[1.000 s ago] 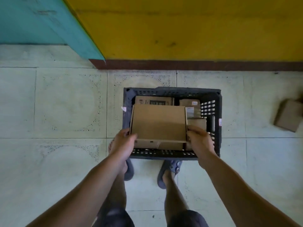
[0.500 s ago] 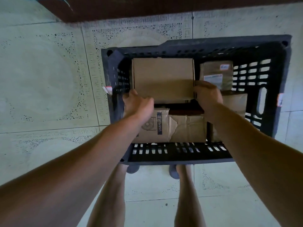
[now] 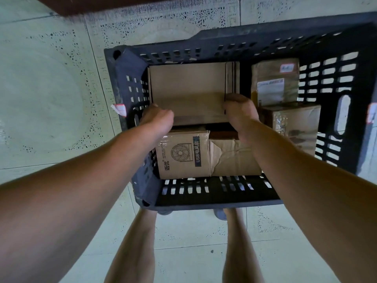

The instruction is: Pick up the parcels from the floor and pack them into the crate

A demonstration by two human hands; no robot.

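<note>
The fingers of the left hand (image 3: 158, 119) and the right hand (image 3: 239, 111) were curled over the two near corners of a flat, plain brown cardboard parcel (image 3: 187, 88), one hand at each side, probably so that the wide piece stayed level while it was fitted in; the fingertips themselves were hidden under the knuckles. The parcel stretched away from the fingers into the far left corner of the black slotted plastic crate (image 3: 214, 193), its far edge close against the wall. Just under the wrists lay a brown carton printed with a fan (image 3: 181, 154) and a creased brown box (image 3: 230, 158). Beyond the right hand stood a labelled brown parcel (image 3: 273, 82) and a taped cardboard box (image 3: 293, 127). Around the crate spread the pale green tiled floor (image 3: 51, 99).
</note>
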